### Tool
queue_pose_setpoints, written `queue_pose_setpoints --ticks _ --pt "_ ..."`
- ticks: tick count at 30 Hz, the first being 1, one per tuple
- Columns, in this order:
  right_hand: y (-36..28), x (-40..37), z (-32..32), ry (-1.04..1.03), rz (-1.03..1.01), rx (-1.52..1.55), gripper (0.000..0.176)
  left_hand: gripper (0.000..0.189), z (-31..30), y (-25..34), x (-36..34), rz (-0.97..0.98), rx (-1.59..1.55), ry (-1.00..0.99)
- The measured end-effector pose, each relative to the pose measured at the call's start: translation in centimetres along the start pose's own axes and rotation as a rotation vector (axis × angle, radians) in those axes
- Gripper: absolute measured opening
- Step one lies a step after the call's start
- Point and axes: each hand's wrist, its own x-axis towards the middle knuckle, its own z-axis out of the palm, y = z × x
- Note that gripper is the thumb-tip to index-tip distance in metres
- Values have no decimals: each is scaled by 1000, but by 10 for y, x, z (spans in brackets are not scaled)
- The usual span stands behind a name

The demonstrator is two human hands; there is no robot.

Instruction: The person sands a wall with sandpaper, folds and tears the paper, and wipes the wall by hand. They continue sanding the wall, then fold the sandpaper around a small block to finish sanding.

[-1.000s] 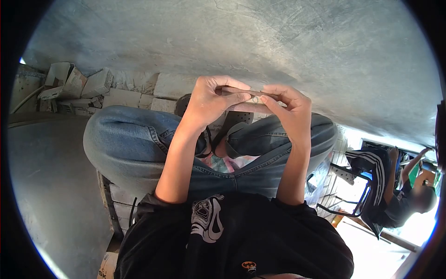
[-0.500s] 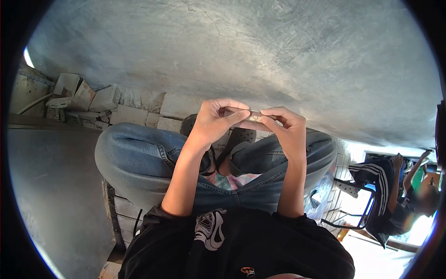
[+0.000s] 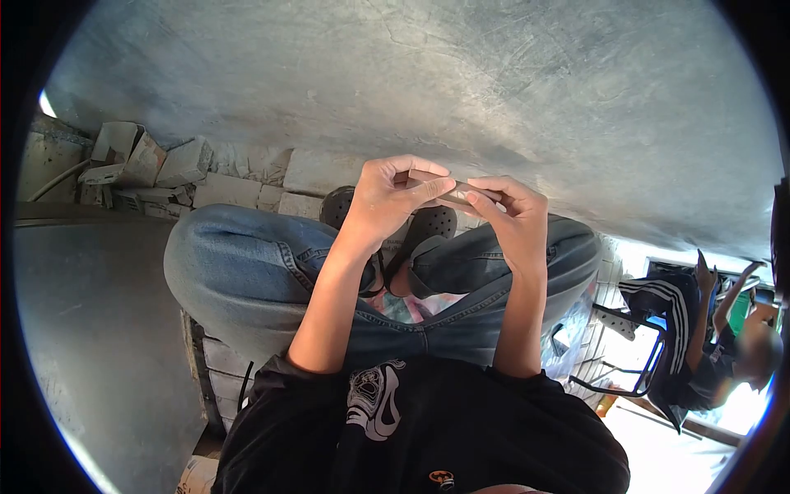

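Observation:
Between my two hands is a thin brownish strip-like piece (image 3: 454, 196), held above my feet and close to the grey wall. My left hand (image 3: 391, 193) pinches its left end between thumb and fingers. On the right end, my right hand (image 3: 514, 216) has thumb and fingers closed in a pinch. Something small and pale shows at the middle of the piece, too small to make out. Both forearms reach out over my jeans, and dark clogs (image 3: 432, 226) show just below the hands.
A rough grey wall (image 3: 329, 74) fills the top. Broken blocks (image 3: 185, 162) lie at upper left, beside a grey panel (image 3: 99, 321). At right, another person (image 3: 699, 362) sits near a black metal frame (image 3: 629, 391). White bricks cover the floor.
Both hands and the held piece sit slightly higher in the view, and the piece is tilted more, its right side lower. The other person's arm has shifted slightly.

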Motion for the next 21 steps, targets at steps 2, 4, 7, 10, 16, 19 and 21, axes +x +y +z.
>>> queue_pose_setpoints --ticks 2,4,7,10,16,19,21 --pt "-2 0 0 -22 -30 -58 18 23 -1 1 0 30 36 7" --pt "-3 1 -1 -59 20 -30 20 24 -2 0 0 58 72 18" --pt "-7 2 0 -119 65 3 23 24 -3 -1 0 121 64 17" --pt "-16 2 2 -83 165 48 22 25 -2 -2 1 132 65 15" --pt "-4 3 0 -6 159 76 17 28 3 1 0 136 34 -32" --pt "-2 3 0 19 92 83 16 26 5 2 -1 42 55 -28" --pt "-1 2 -1 6 50 68 16 27 3 -4 2 -21 -69 -4"
